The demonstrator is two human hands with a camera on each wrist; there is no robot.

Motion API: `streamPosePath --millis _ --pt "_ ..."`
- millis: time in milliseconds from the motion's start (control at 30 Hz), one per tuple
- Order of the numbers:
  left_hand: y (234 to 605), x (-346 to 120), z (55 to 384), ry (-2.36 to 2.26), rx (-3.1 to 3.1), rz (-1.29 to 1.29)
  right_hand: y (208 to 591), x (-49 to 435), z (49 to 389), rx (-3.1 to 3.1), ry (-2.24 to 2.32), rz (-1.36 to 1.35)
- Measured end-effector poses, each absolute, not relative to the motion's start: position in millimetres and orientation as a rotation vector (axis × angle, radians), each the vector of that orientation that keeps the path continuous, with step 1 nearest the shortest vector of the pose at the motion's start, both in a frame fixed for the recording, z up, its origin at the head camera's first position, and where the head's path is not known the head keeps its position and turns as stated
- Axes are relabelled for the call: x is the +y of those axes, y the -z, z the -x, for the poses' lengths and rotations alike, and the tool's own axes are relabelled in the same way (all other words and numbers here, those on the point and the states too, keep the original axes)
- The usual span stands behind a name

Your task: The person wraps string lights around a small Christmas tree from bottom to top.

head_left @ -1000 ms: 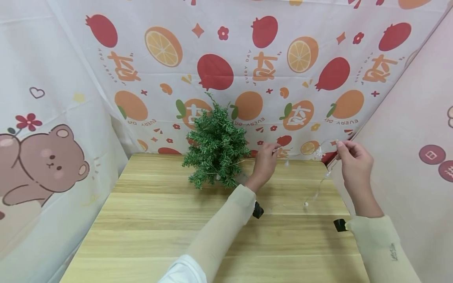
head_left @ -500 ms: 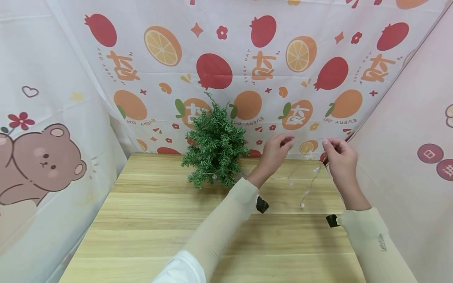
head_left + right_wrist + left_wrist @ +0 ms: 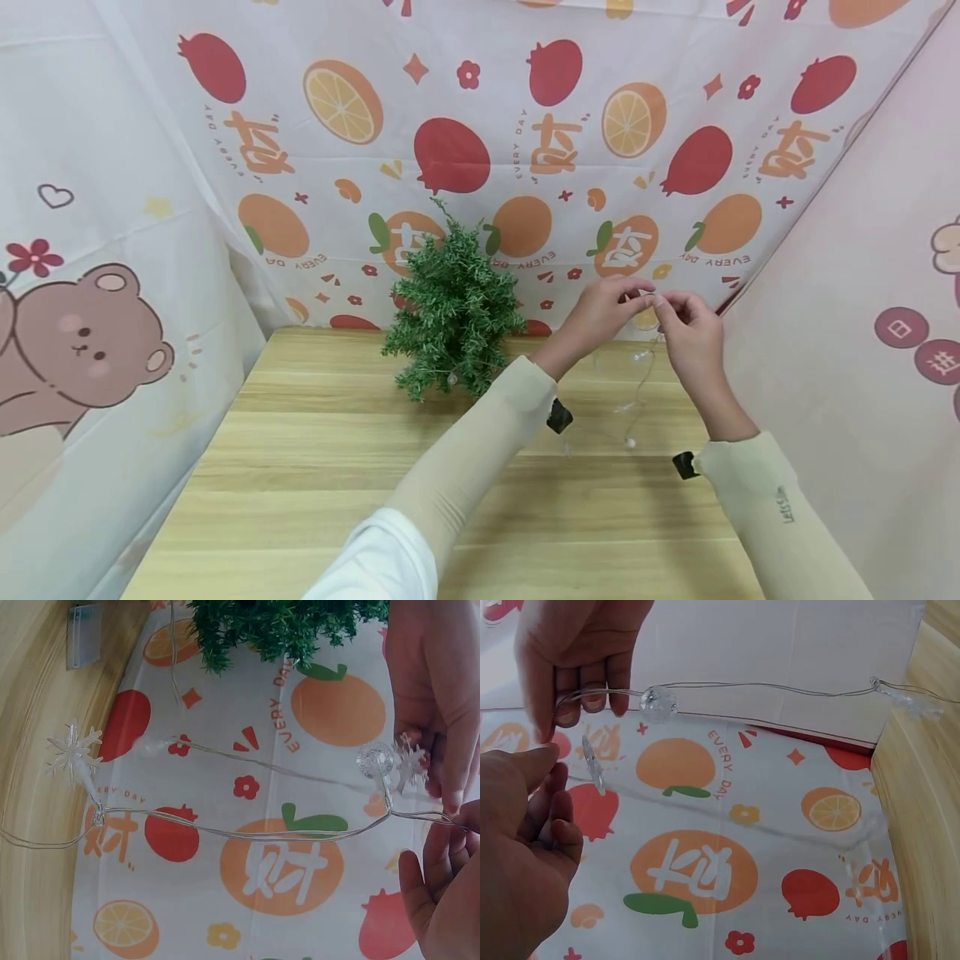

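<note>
A string of fairy lights [image 3: 641,383] on thin clear wire hangs beneath my two hands, which meet at the back right above the table. My right hand [image 3: 692,329] pinches the wire between thumb and fingers, close to a clear ball ornament [image 3: 375,760]. Fingertip to fingertip with it, my left hand [image 3: 603,312] pinches the string near a clear snowflake [image 3: 594,765]. Another snowflake [image 3: 73,752] dangles farther along the wire. To the left stands a small green artificial Christmas tree [image 3: 457,308], with a bulb [image 3: 452,378] against its lower branches.
A translucent grey box [image 3: 84,636] lies on the wooden table [image 3: 315,483] near the tree, visible in the right wrist view. Fruit-printed cloth [image 3: 480,100] hangs behind the table. A pale panel [image 3: 847,275] closes the right side; bear-printed cloth [image 3: 90,333] covers the left.
My left hand has left the tree's side and moved right, its hold on the string lost from sight midway. My right hand has moved left with the string until both hands meet.
</note>
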State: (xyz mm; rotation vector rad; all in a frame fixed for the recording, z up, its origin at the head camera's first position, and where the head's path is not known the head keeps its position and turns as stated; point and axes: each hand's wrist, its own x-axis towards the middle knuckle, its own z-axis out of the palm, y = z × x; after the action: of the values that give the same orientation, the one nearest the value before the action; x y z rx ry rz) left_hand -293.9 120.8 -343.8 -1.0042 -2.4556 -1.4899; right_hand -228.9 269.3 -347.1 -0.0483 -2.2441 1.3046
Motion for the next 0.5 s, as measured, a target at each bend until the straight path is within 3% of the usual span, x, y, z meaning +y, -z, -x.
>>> streamPosePath --millis 500 --pt "339.1 110.3 303.3 1.598 -2.431 1.007 353.3 254.2 228.1 -2.283 -1.236 0.011"
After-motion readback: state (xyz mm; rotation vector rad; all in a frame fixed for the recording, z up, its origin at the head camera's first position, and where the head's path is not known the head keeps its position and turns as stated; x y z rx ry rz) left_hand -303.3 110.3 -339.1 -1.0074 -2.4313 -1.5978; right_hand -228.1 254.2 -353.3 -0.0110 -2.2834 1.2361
